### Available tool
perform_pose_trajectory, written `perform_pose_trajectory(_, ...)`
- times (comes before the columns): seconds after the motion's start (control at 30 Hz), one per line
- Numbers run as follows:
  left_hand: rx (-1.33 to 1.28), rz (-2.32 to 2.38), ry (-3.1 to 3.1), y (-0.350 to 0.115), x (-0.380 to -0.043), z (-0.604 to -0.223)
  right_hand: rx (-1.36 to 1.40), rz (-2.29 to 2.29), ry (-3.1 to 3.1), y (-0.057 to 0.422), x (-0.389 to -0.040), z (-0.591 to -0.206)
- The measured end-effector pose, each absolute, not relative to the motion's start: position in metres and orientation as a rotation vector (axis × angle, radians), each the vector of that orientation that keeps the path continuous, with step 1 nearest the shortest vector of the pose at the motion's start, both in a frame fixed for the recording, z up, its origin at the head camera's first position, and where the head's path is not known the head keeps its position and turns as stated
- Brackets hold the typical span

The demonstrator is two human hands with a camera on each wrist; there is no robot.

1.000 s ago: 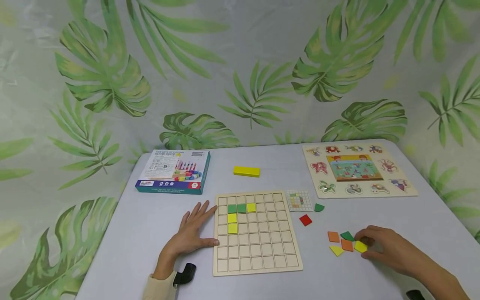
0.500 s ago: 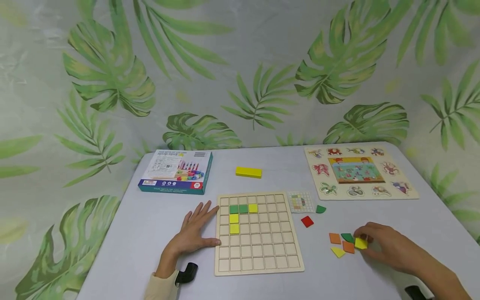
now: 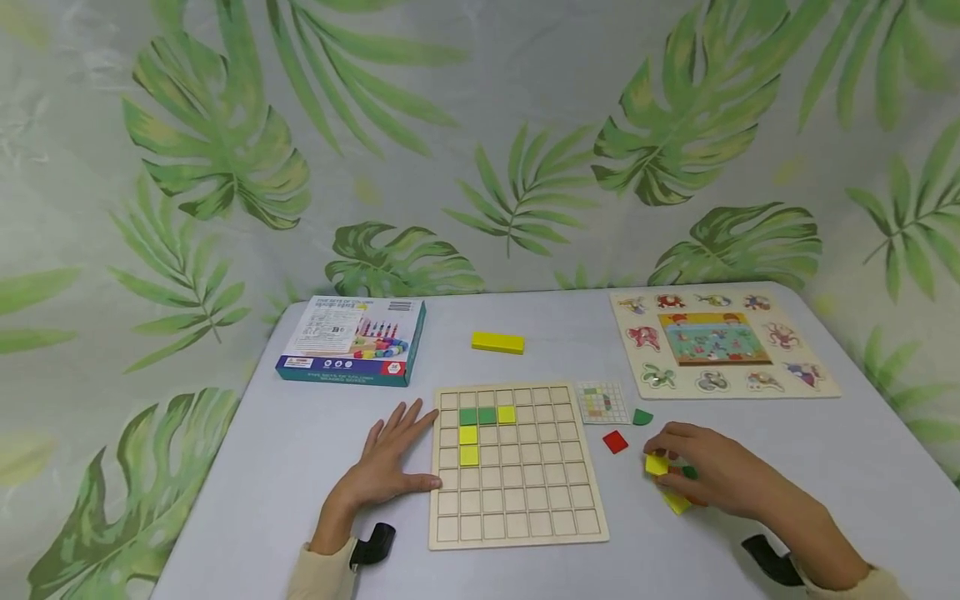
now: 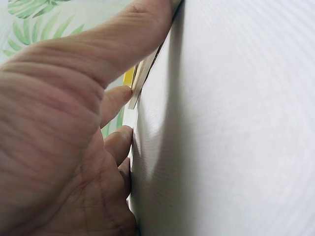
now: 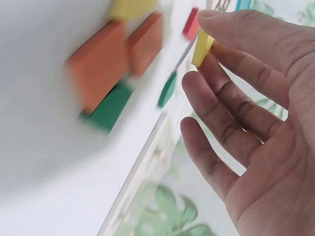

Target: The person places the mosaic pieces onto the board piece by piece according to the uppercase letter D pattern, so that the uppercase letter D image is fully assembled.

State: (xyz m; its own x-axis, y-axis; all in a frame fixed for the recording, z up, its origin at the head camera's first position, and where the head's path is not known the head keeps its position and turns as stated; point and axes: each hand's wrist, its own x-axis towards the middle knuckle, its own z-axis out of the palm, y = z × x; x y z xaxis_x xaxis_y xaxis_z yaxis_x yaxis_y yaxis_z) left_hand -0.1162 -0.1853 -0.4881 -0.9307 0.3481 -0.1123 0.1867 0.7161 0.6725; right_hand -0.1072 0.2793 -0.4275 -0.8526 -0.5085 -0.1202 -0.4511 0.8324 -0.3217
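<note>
My left hand (image 3: 382,477) rests on the table with fingers spread, thumb and fingertips touching the left edge of a wooden grid board (image 3: 536,500). Two green tiles (image 3: 477,416) and three yellow tiles (image 3: 468,435) sit in its upper-left cells. Thumb and fingers of my right hand (image 3: 716,473) pinch a yellow square tile (image 3: 656,464), raised off the table right of the board. Below that hand lie a yellow tile (image 3: 677,502), two orange tiles (image 5: 98,64) and a green tile (image 5: 108,110); in the head view the hand covers most of them.
A small pattern card (image 3: 603,403) lies by the board's upper-right corner, near a red tile (image 3: 615,442) and a green quarter-round tile (image 3: 642,417). Farther back are a boxed toy (image 3: 348,342), a yellow block (image 3: 497,342) and a sea-animal puzzle board (image 3: 795,379).
My right hand has picked up the yellow square tile from beside the loose tiles and carried it left toward the board. My left hand has stayed at the board's edge.
</note>
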Motion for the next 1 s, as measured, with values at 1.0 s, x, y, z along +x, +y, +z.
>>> perform_pose_trajectory(1.0,0.421,1.011,2.695,-0.185,-0.117,-0.488,-1.25,-0.514,2.771,0.156,-0.133,-0.437)
